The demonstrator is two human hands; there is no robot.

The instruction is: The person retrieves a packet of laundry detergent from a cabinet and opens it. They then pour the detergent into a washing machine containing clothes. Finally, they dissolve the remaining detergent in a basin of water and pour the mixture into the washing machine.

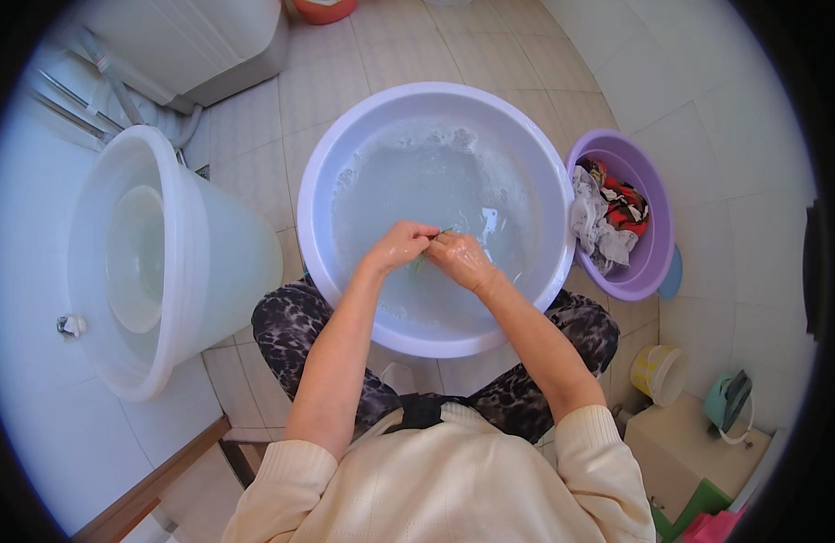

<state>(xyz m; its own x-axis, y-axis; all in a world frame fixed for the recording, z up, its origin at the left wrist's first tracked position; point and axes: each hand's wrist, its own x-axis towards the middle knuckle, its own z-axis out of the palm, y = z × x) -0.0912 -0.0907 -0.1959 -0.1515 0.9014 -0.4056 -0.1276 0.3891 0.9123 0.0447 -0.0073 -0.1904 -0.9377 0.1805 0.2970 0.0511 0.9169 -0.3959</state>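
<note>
A wide pale lavender basin (pixel 313 195) of cloudy, sudsy water stands on the floor between my knees. Over the water my left hand (pixel 403 244) and my right hand (pixel 463 259) meet, wet, with fingers closed and pinched together. Between them shows a small green thing (pixel 419 263), thin and partly see-through, with a dark reddish bit near the fingertips. Its kind cannot be made out, as my fingers cover most of it.
At right, a purple tub (pixel 657 231) holds crumpled white, red and black clothes (pixel 616 213). A tall translucent white bucket (pixel 227 244) with water and a floating bowl (pixel 135 258) stands left. A yellow-and-white container (pixel 659 374) sits by a beige cabinet (pixel 680 452).
</note>
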